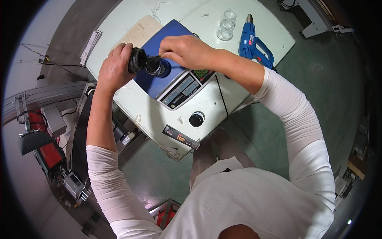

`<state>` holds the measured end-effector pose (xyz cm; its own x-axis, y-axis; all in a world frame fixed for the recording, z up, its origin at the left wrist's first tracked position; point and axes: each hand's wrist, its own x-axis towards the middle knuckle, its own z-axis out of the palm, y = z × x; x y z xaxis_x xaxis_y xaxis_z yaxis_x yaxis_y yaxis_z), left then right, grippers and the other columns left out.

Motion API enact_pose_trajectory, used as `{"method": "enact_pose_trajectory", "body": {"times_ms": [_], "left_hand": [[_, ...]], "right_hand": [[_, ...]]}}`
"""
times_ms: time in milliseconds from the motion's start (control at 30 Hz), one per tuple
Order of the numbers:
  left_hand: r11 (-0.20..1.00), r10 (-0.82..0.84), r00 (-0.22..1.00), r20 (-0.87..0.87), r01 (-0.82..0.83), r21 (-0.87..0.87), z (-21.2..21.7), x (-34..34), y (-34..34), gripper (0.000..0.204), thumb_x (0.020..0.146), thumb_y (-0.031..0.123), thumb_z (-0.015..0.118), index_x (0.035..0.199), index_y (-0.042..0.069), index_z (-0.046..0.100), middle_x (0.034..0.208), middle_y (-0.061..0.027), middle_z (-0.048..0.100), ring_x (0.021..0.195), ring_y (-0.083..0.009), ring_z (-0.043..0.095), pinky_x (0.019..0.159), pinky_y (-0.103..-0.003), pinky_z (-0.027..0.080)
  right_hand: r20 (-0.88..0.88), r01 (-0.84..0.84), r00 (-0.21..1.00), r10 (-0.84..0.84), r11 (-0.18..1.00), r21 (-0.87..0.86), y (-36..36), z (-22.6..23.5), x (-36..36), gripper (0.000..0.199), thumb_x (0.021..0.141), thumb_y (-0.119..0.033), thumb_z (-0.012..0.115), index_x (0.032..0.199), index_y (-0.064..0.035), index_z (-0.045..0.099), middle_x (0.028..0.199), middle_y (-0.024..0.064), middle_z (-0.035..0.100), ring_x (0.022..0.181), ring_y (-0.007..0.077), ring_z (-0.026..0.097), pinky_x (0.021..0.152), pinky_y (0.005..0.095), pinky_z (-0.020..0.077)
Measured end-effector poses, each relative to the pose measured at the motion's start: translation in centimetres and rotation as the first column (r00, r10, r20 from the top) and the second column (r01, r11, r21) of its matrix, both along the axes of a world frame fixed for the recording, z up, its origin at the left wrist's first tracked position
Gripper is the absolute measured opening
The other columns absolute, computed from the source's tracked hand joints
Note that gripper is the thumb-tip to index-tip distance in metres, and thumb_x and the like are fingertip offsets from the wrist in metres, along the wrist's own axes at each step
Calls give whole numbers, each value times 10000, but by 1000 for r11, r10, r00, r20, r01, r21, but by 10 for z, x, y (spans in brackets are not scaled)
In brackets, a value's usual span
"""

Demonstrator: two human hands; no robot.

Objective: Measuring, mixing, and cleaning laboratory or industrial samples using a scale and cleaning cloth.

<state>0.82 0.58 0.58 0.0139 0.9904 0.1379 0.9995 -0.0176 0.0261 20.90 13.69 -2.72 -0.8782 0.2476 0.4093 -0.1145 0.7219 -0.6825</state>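
Observation:
My left hand is wrapped round a black-coated jar, tipped with its mouth toward a small glass jar. That glass jar has dark stuff in it and stands on the blue pan of a digital scale. My right hand is closed in a pinch just above the glass jar's rim. What its fingertips hold is mostly hidden; only a dark bit shows below them. The scale's display panel faces me.
A blue heat gun lies at the right of the white table, near two clear glass jars. A small black-topped jar and a dark printed strip are nearer me. Brown paper lies behind the scale.

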Motion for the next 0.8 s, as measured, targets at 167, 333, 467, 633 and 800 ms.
{"method": "enact_pose_trajectory", "body": {"times_ms": [167,333,467,633,800], "left_hand": [[1000,1,1000,10,-1,11,1,-1,-1,644,540,22,711,1128,61,453,1056,-152,533,965,-345,547,769,-406,488],[1000,-7,1000,21,7,16,1,-3,-3,663,530,26,719,1137,54,454,1072,-157,531,973,-350,544,777,-407,486],[1000,-3,1000,19,3,27,1,-4,-2,674,527,28,722,1145,53,453,1080,-159,530,974,-350,543,779,-406,486],[1000,3,1000,23,-3,21,5,-2,-2,684,527,35,727,1152,51,450,1080,-159,534,973,-350,547,783,-404,486],[1000,12,1000,14,-12,29,5,-2,-4,681,528,36,727,1149,51,449,1077,-160,535,971,-352,548,779,-406,487]], "right_hand": [[-9,4,1000,-3,1000,23,0,0,0,87,833,-127,574,857,-44,566,819,88,590,752,286,580,648,361,455],[-47,-8,999,10,1000,27,-4,1,1,78,827,-116,581,859,-46,565,821,83,587,754,279,579,650,356,459],[-56,-3,998,5,999,43,-5,1,1,70,828,-112,578,853,-49,565,820,79,580,759,271,578,653,350,460],[-82,2,997,3,998,58,-6,2,3,70,827,-113,580,848,-48,563,812,75,578,752,266,577,649,347,457],[-97,7,995,0,997,74,-6,4,3,68,829,-118,577,846,-53,564,799,73,579,741,264,576,641,346,457]]}}
